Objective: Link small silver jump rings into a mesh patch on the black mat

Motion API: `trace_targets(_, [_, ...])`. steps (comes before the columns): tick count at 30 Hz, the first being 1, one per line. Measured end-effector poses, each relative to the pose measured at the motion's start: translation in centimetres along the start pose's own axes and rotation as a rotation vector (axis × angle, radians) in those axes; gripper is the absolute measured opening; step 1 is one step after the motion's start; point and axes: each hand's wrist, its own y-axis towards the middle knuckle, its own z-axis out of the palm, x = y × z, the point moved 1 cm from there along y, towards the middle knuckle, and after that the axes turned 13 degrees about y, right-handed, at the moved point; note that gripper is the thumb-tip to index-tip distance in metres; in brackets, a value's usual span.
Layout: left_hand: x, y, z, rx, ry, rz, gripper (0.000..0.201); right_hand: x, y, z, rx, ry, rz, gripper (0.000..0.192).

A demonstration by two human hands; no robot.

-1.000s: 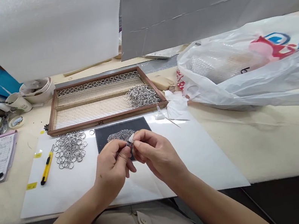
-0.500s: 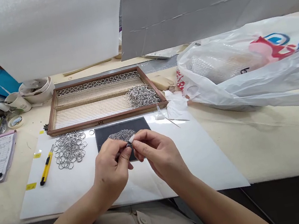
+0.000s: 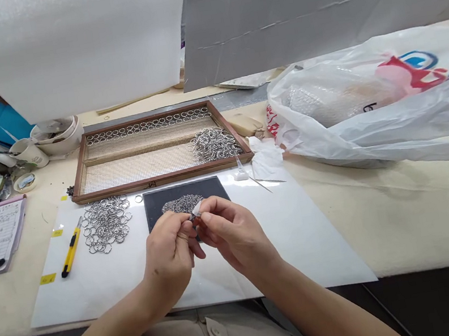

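White sheet (image 3: 304,235) covers the bench, and just in front of the dark mat (image 3: 211,188) the left hand (image 3: 169,256) and right hand (image 3: 236,235) meet fingertip to fingertip, both pinching one tiny metal piece (image 3: 193,216) between them.

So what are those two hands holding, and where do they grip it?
The left hand and right hand pinch one small metal piece between their fingertips, over the black mat. Its exact gripped part is too small to tell.

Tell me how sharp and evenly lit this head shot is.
Head view: bright, even light, soft shadows under the left hand and right hand; rings and tray sharp; top right corner dims and blurs; wide lens bends the bench edge.
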Motion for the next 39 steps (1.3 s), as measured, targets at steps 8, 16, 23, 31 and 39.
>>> trace_targets(8, [0.24,0.21,-0.03,-0.021,0.049,-0.005,0.024,0.37,-0.45,-0.55,-0.024,-0.179,-0.065,0.016])
trace_targets(16, [-0.28,0.13,-0.04,-0.030,0.089,-0.070,0.007,0.25,-0.10,-0.45,-0.099,-0.274,-0.105,0.013])
trace_targets(23, [-0.36,-0.06,0.13,0.042,-0.112,-0.155,0.013,0.36,-0.14,-0.02,-0.121,-0.261,-0.082,0.012])
trace_targets(31, [-0.16,0.13,0.23,0.061,-0.179,-0.140,0.019,0.25,-0.31,-0.50,-0.047,-0.173,-0.003,0.014])
trace_targets(39, [-0.28,-0.07,0.08,0.005,0.077,-0.090,0.012,0.07,-0.33,-0.52,-0.062,-0.268,-0.104,0.014])
